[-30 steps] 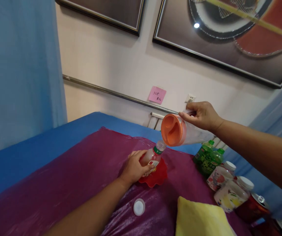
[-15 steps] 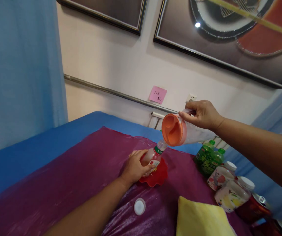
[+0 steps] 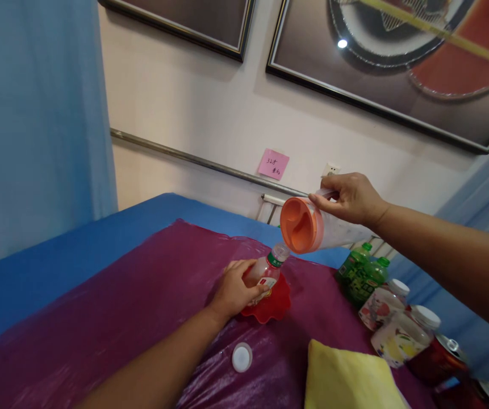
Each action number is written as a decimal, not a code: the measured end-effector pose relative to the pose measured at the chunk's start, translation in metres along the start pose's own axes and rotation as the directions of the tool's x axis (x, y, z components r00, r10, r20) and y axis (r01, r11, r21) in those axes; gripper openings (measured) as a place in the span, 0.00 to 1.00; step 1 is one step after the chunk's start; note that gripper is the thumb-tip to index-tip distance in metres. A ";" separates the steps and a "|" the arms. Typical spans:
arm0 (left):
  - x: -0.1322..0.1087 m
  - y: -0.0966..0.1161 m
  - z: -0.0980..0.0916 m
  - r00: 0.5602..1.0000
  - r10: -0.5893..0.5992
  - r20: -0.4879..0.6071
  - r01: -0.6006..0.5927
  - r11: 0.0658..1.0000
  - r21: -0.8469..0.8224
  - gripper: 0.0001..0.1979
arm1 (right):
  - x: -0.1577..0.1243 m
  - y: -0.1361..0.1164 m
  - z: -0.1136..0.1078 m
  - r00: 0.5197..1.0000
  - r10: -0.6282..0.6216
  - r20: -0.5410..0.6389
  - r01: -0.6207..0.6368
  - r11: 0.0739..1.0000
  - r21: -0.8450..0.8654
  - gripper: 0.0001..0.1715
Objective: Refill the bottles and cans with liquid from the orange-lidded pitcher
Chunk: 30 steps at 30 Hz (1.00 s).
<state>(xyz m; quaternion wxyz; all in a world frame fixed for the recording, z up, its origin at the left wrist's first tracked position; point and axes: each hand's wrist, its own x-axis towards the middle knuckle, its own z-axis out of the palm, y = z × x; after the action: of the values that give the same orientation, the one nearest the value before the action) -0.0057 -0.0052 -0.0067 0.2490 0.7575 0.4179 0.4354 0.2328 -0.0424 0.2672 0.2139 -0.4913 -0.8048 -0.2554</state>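
My left hand (image 3: 234,288) is wrapped round a clear plastic bottle (image 3: 263,271) with a green neck band. The bottle has no cap on and stands on a red scalloped dish (image 3: 272,307). My right hand (image 3: 352,199) grips the handle of a translucent pitcher (image 3: 343,232) with an orange lid (image 3: 300,225). The pitcher is tipped on its side, its lid close to the bottle's mouth. Whether liquid is flowing between them I cannot tell. On the purple sheet nearer me lies a white cap (image 3: 242,358).
Along the right stand green bottles (image 3: 366,275), jars with white lids (image 3: 408,334) and red cans (image 3: 439,359). A folded yellow cloth (image 3: 350,378) lies at the front. Purple plastic (image 3: 142,307) covers the blue table (image 3: 163,213). Blue curtains (image 3: 40,125) hang at both sides.
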 end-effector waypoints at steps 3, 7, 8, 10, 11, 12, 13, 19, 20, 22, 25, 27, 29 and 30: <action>0.000 0.000 0.000 1.000 0.011 -0.003 -0.011 1.000 0.001 0.32 | -0.001 -0.001 0.000 1.000 -0.003 -0.002 0.003 1.000 -0.003 0.25; 0.001 0.002 0.000 1.000 0.020 -0.007 -0.020 1.000 -0.002 0.31 | -0.001 -0.001 0.000 1.000 -0.002 -0.005 0.002 1.000 0.000 0.25; 0.001 0.002 -0.001 1.000 0.022 -0.009 -0.022 1.000 -0.004 0.31 | -0.001 -0.001 0.000 1.000 -0.003 -0.006 0.003 1.000 0.001 0.25; 0.001 0.004 -0.001 1.000 0.017 -0.014 -0.017 1.000 -0.009 0.30 | -0.001 -0.001 0.000 1.000 -0.004 -0.007 0.004 1.000 0.003 0.25; 0.001 0.004 -0.002 1.000 0.011 -0.015 -0.011 1.000 -0.013 0.30 | -0.002 -0.001 0.000 1.000 -0.003 -0.007 0.003 1.000 0.004 0.25; 0.001 0.005 -0.002 1.000 0.005 -0.018 -0.005 1.000 -0.017 0.30 | -0.002 -0.001 0.000 1.000 -0.001 -0.007 0.001 1.000 0.004 0.25; 0.001 0.005 -0.002 1.000 0.003 -0.020 -0.003 1.000 -0.022 0.30 | -0.002 -0.001 0.000 1.000 0.002 -0.005 -0.002 1.000 0.006 0.25; 0.000 0.006 -0.002 1.000 0.017 -0.026 -0.018 0.999 -0.040 0.29 | -0.002 -0.002 -0.002 1.000 0.017 0.016 -0.017 1.000 0.016 0.25; 0.000 0.006 -0.002 1.000 0.013 -0.028 -0.015 0.999 -0.039 0.29 | -0.002 -0.002 -0.002 1.000 0.016 0.013 -0.016 1.000 0.016 0.25; 0.000 0.006 -0.002 1.000 0.008 -0.029 -0.009 0.999 -0.038 0.29 | -0.002 -0.001 -0.001 1.000 0.015 0.006 -0.015 1.000 0.013 0.25; 0.000 0.005 -0.001 1.000 0.008 -0.024 -0.009 0.999 -0.043 0.31 | -0.004 0.000 0.000 1.000 0.013 -0.003 -0.013 1.000 0.015 0.25; 0.000 0.004 0.000 1.000 0.008 -0.026 -0.009 0.999 -0.046 0.31 | -0.006 0.000 0.001 1.000 0.021 -0.015 -0.020 0.999 0.029 0.25; 0.000 0.004 0.000 1.000 0.009 -0.029 -0.010 0.999 -0.047 0.31 | -0.009 0.001 0.003 0.999 0.040 -0.027 -0.038 0.997 0.062 0.25; 0.000 0.004 0.000 0.999 0.010 -0.033 -0.012 0.999 -0.049 0.31 | -0.011 0.002 0.004 0.998 0.056 -0.036 -0.053 0.995 0.085 0.25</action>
<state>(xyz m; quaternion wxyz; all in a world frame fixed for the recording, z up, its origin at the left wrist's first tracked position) -0.0038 -0.0071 -0.0042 0.2580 0.7461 0.4070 0.4594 0.2393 -0.0461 0.2578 0.2564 -0.4987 -0.7969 -0.2249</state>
